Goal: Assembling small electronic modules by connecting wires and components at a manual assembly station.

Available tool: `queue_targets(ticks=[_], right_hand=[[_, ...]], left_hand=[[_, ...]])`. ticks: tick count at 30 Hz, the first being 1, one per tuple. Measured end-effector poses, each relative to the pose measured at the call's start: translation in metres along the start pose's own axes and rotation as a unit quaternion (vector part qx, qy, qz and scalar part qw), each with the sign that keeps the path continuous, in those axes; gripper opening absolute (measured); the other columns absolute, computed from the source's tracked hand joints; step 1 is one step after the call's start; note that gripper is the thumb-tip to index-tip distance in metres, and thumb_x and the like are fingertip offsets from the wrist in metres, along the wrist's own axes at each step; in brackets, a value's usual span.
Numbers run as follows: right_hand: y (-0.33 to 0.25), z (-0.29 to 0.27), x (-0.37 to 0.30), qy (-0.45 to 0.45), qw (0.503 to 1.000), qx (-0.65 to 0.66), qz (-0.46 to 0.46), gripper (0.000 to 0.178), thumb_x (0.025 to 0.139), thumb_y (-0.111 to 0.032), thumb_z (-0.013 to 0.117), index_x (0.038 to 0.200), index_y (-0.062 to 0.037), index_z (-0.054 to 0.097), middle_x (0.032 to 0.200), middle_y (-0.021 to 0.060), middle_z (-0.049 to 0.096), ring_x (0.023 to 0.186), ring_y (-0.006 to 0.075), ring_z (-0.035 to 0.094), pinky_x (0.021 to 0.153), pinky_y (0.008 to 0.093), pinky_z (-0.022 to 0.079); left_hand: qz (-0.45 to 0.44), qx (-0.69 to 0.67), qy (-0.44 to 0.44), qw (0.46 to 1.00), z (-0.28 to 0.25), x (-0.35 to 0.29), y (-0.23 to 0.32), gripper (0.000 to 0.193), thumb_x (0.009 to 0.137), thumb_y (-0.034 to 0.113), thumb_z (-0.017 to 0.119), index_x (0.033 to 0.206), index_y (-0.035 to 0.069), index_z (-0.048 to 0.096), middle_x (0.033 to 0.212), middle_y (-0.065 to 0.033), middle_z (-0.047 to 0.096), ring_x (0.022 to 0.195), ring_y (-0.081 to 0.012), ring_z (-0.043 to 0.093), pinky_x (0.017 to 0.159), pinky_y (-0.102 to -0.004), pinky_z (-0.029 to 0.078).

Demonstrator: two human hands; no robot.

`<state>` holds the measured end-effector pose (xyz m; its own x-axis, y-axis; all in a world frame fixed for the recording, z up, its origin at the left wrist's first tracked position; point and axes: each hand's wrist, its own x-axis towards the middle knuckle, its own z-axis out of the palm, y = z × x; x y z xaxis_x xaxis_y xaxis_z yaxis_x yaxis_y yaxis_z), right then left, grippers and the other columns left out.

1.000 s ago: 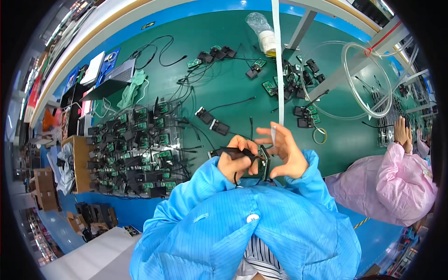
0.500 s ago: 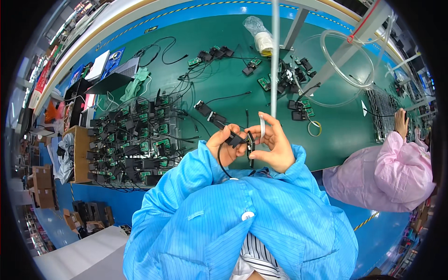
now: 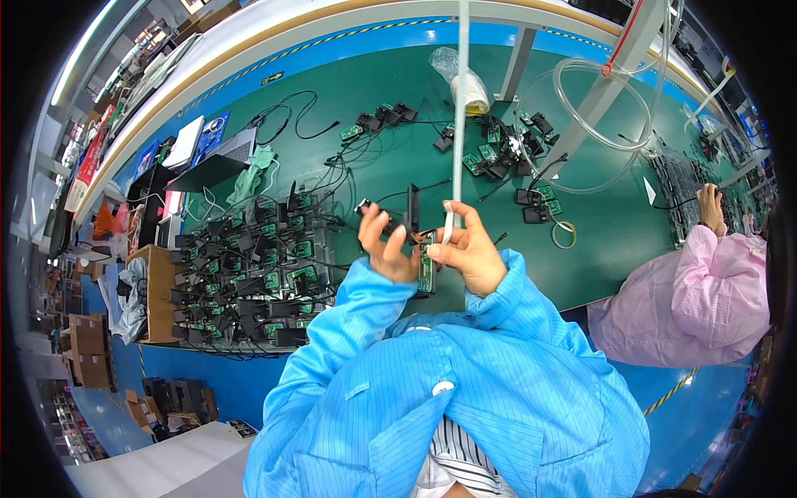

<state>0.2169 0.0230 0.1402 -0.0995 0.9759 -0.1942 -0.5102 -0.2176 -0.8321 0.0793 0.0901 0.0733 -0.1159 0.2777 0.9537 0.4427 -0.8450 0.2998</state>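
Observation:
My right hand [image 3: 471, 256] pinches a green circuit board [image 3: 426, 267] set in a black housing, its thumb on the board's upper end. A white strip [image 3: 449, 226] lies between the fingers of that hand. Just beyond the board stands a black plastic piece [image 3: 413, 207], with thin coloured wires between the two. My left hand [image 3: 387, 249] is slightly blurred beside it, fingers spread and apparently holding nothing. A dark module [image 3: 378, 217] lies behind its fingers, partly hidden.
Rows of black modules with green boards [image 3: 249, 274] fill the table's left side. Loose modules [image 3: 498, 149] and cables lie farther back. A grey upright pole [image 3: 462, 108] and coiled clear tubing [image 3: 581, 108] stand ahead. A co-worker in pink [image 3: 689, 299] works at right.
My left hand has let go of the black part and opened. The board in my right hand has turned to show its green face. The view has shifted slightly.

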Motion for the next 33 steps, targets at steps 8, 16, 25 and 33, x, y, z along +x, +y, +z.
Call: queue_targets(ticks=[8,16,25,33], right_hand=[[-0.014,-0.005,-0.003,-0.005,0.983,-0.157,-0.098,0.091,0.068,0.005,0.077,0.141,-0.0107,0.025,0.115,0.0156,0.059,0.092,0.021,0.061,0.079,0.0312,0.049],[0.001,0.009,-0.021,0.02,0.857,-0.356,-0.373,0.099,0.06,0.001,0.081,0.142,-0.0098,0.025,0.119,0.0146,0.06,0.1,0.0237,0.059,0.087,0.0365,0.045],[0.004,0.013,-0.029,0.065,0.841,-0.327,-0.426,0.097,0.058,0.006,0.081,0.14,-0.0071,0.03,0.121,0.0179,0.058,0.104,0.0277,0.061,0.091,0.0389,0.049],[-0.002,0.021,-0.037,0.005,0.83,-0.35,-0.435,0.097,0.06,-0.004,0.086,0.14,-0.0085,0.03,0.127,0.0182,0.057,0.102,0.0279,0.059,0.089,0.038,0.048]], left_hand=[[-0.1,0.032,-0.392,0.914,-0.05,0.074,-0.002,0.042,0.074,0.006,0.063,0.115,0.015,0.056,0.102,-0.0059,0.061,0.108,-0.0268,0.056,0.088,-0.0418,0.045],[-0.243,0.056,-0.408,0.878,-0.063,0.094,0.039,0.037,0.076,0.003,0.062,0.112,0.01,0.058,0.095,-0.0061,0.06,0.084,-0.0243,0.058,0.074,-0.0312,0.047],[-0.306,-0.064,-0.389,0.867,-0.054,0.089,0.058,0.027,0.072,-0.005,0.063,0.098,0.004,0.061,0.097,-0.0088,0.059,0.077,-0.024,0.058,0.069,-0.0305,0.048],[-0.3,-0.116,-0.255,0.912,-0.042,0.066,0.057,0.027,0.075,-0.008,0.06,0.101,0.002,0.059,0.097,-0.0096,0.062,0.079,-0.0197,0.059,0.071,-0.0277,0.048]])
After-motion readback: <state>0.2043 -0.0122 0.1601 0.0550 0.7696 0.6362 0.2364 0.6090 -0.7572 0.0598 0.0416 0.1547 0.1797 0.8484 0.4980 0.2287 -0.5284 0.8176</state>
